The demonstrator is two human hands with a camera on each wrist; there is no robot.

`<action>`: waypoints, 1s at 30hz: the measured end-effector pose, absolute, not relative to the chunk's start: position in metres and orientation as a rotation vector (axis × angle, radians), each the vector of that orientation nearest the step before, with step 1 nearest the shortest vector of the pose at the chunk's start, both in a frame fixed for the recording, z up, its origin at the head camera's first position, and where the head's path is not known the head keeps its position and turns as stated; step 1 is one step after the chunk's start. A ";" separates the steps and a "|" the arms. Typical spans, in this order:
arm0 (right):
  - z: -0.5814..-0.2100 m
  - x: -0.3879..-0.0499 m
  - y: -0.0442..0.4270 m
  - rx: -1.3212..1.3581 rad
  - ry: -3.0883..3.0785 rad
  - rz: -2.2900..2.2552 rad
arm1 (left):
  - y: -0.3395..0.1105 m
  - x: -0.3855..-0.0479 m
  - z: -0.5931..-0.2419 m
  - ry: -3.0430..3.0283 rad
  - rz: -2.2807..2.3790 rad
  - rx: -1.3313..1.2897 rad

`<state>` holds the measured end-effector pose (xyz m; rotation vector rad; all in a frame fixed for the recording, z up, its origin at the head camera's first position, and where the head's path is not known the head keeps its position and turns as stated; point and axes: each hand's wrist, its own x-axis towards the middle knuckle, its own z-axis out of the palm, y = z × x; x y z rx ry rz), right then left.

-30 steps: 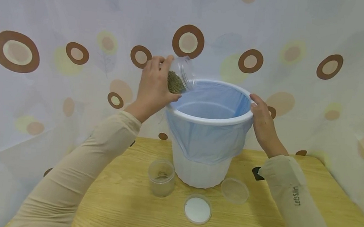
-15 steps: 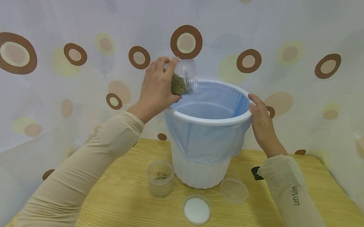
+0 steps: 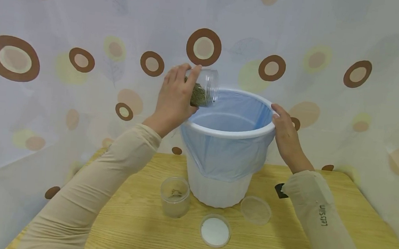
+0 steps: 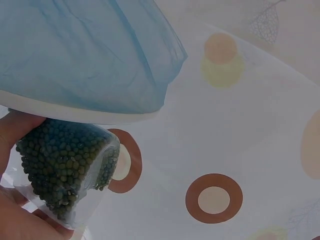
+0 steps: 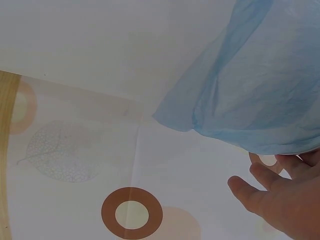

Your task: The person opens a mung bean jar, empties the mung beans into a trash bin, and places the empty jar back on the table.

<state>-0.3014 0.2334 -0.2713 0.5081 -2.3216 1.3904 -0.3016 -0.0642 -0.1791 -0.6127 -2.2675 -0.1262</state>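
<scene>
My left hand point(image 3: 175, 102) grips a clear plastic jar point(image 3: 209, 77) tipped on its side at the bin's left rim, its mouth facing right. Green beans point(image 4: 62, 160), which look like mung beans, lie heaped along the jar's lower side, up to its mouth. Below stands a white bin point(image 3: 216, 188) with a blue plastic bag point(image 3: 229, 155) lining it and folded over the outside. At the bin's right edge, my right hand point(image 3: 288, 139) rests against the rim, fingers loosely extended in the right wrist view. The bin's bottom is out of sight.
On the wooden table point(image 3: 131, 230) in front of the bin stands a second clear jar point(image 3: 174, 202) with some brownish matter inside. A round white-centred lid point(image 3: 215, 232) and a translucent lid point(image 3: 255, 210) lie nearby. Behind is a patterned wall covering point(image 3: 238, 20).
The left hand has moved slightly right and tilted the jar further, until it lies about level. Inside, the beans have slid toward the mouth. The right hand keeps its place on the rim.
</scene>
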 end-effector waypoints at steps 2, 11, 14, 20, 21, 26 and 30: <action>-0.271 -0.301 0.233 0.501 -2.324 1.391 | -0.064 -0.301 -0.180 -2.269 -0.108 -0.613; -0.273 -0.302 0.233 0.508 -2.320 1.385 | -0.062 -0.300 -0.181 -2.270 -0.086 -0.621; -0.273 -0.303 0.233 0.513 -2.316 1.379 | -0.061 -0.300 -0.181 -2.265 -0.086 -0.624; -0.273 -0.302 0.233 0.515 -2.316 1.381 | -0.061 -0.299 -0.182 -2.262 -0.066 -0.627; -0.272 -0.302 0.233 0.515 -2.316 1.381 | -0.061 -0.299 -0.182 -2.262 -0.064 -0.627; -0.271 -0.301 0.233 0.530 -2.305 1.385 | -0.062 -0.300 -0.183 -2.260 -0.056 -0.629; -0.271 -0.300 0.233 0.533 -2.304 1.385 | -0.063 -0.301 -0.183 -2.256 -0.043 -0.630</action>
